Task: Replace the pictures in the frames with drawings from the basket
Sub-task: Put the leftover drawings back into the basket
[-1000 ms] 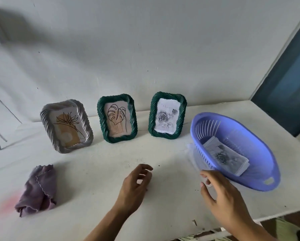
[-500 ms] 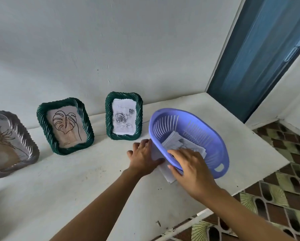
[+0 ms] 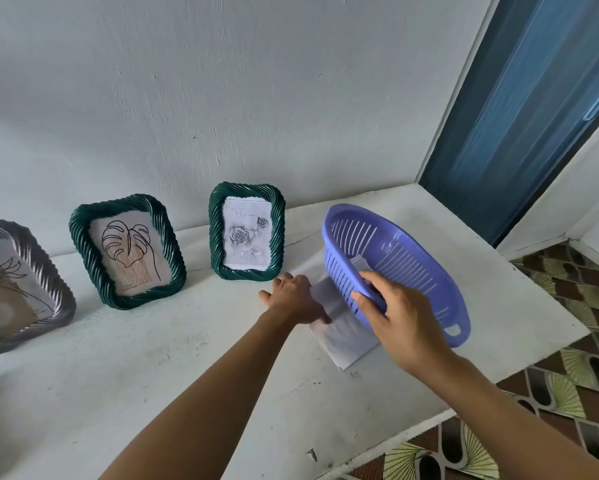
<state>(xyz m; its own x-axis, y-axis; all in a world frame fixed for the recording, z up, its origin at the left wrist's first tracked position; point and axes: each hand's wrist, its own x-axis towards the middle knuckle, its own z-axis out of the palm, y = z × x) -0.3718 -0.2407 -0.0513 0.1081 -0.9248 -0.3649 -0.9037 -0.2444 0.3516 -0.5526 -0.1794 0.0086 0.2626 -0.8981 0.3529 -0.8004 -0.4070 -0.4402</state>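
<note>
Three frames stood in a row on the white worktop (image 3: 152, 368) against the wall (image 3: 222, 98): a grey frame (image 3: 14, 289) cut off at the left, a leaf frame (image 3: 128, 252) and a rose frame (image 3: 247, 232), both green. All had glossy, rope-twisted borders with rounded corners and leaned slightly back.

Right of them the basket (image 3: 423, 268), a lilac plastic oval with slotted walls and a cut-out handle, was tipped up off the worktop on its near side. The right hand (image 3: 398, 320) gripped its near rim, fingers curled over the lip. A pale corner of paper showed inside, just above that hand.

More sheets (image 3: 343, 334), thin and white, lay flat on the worktop, partly under the raised basket. The left hand (image 3: 294, 296) rested on their left edge, knuckles up. Whether it pinched them or only pressed them down could not be told.

The sheets looked light and limp, quick to crease and apt to slide on the smooth painted top. They would be best taken at a free edge or corner, thumb under and fingers above, or dragged clear first. The basket seemed stiff and light enough for one hand at the rim. The frames were probably hard, light and easy to topple, so the side borders looked a safer hold than the face.
</note>
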